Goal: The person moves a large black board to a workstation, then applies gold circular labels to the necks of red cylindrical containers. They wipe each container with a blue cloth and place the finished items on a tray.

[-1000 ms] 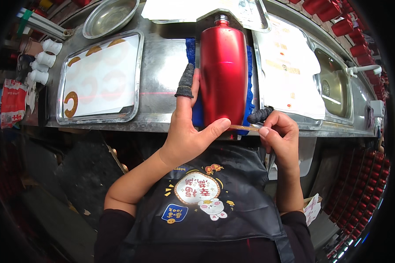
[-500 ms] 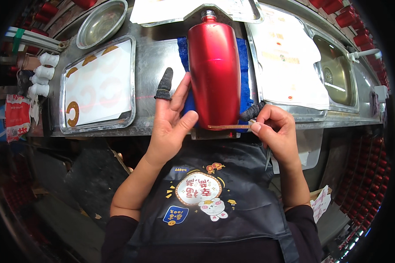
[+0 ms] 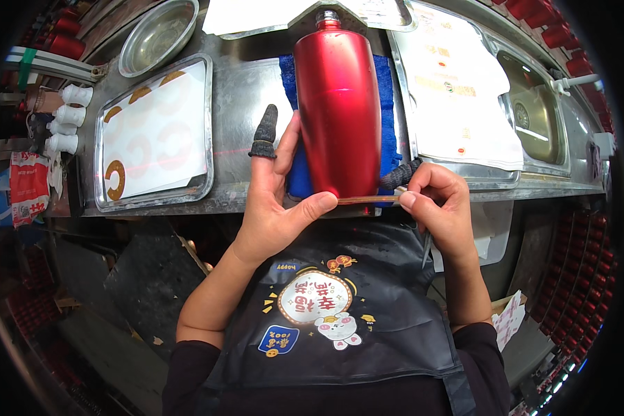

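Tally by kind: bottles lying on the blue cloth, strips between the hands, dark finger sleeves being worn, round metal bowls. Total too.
Red bottle: 1
Thin brown strip: 1
Dark finger sleeves: 2
Round metal bowl: 1
Total: 5

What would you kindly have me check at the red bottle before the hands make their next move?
1. Red bottle lying down, blue cloth beneath: ok.
2. Thin brown strip pinched by the right hand: ok.
3. Left hand with thumb at the strip's visible left end: ok.
4. Dark knit finger cover on each hand: ok.
5. Right hand free of other tools: not ok; a pointed metal tool shows below it.
6. Strip flush against the bottle all along: cannot tell.
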Motion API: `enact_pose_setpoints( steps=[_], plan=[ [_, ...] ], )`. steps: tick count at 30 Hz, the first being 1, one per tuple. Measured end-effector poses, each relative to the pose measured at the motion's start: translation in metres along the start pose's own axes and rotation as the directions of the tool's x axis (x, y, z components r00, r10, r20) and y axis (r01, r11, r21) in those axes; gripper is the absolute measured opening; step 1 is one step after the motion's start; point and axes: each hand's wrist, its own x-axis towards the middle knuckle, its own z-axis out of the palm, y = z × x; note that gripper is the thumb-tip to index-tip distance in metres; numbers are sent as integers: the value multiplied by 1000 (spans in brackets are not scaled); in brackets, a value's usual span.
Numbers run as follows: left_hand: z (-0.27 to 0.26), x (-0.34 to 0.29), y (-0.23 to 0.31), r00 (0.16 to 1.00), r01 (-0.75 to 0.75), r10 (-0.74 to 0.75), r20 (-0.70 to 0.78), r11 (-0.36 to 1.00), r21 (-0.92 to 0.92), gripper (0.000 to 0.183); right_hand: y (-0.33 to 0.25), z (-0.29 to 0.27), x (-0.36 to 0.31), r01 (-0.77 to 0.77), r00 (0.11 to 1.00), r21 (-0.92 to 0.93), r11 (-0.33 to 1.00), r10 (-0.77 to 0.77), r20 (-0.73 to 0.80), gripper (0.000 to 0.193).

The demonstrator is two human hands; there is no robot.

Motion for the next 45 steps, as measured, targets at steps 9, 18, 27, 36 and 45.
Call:
enact_pose_setpoints(
  steps=[9,18,27,36,45],
  plan=[
    [2,-6,2,994,81,-91,-63,986,-146,104,5,1,-7,-23,1000,8,1000,23,15,14],
    [6,-5,-2,999,-41,41,-6,999,-1,97,8,2,-8,59,998,-36,998,-60,-18,15],
    [8,-11,1,1000,-1,1,-14,1000,2,96,14,2,-13,76,997,-13,997,-76,-7,16],
    [0,-28,0,975,-198,221,-4,881,429,92,16,6,-9,80,997,-17,997,-80,-12,15],
    [-22,-45,-4,927,-357,266,264,414,837,38,23,8,-7,87,996,-58,995,-88,-12,16]
  ],
)
